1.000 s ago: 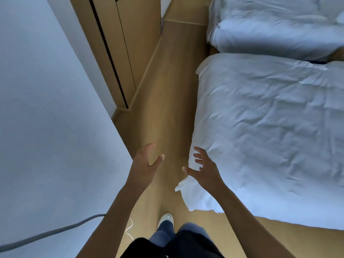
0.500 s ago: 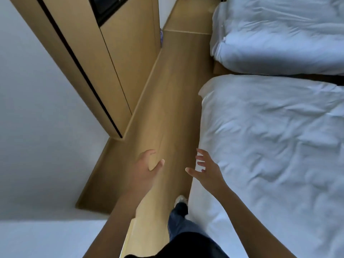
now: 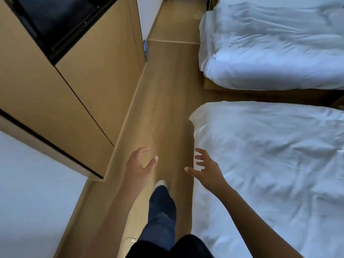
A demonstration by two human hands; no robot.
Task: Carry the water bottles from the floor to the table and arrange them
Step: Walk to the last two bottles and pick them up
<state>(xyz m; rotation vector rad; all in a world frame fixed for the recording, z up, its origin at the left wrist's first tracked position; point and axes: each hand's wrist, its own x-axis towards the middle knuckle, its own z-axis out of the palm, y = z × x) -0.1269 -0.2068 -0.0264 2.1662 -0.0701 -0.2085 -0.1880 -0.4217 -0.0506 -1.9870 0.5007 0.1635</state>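
Both hands hanging empty w/ loose fingers: left hand (image 3: 138, 163), right hand (image 3: 205, 168). Bottle (image 3: 145, 47) standing far ahead by cabinet (image 3: 96, 71).

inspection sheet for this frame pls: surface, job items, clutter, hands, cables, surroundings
Surface: wooden floor, a narrow aisle between cabinet and beds; no table in view.
Job's things: one bottle, blue label, on the floor at the cabinet's far corner, partly hidden; no others seen.
Clutter: nothing seen.
Hands: left hand and right hand both held out over the aisle, fingers loose, holding nothing.
Cables: nothing seen.
Surroundings: wooden cabinet on the left with a dark recess on top; near bed and far bed on the right, white crumpled covers; white wall lower left; the person's leg and shoe in the aisle.
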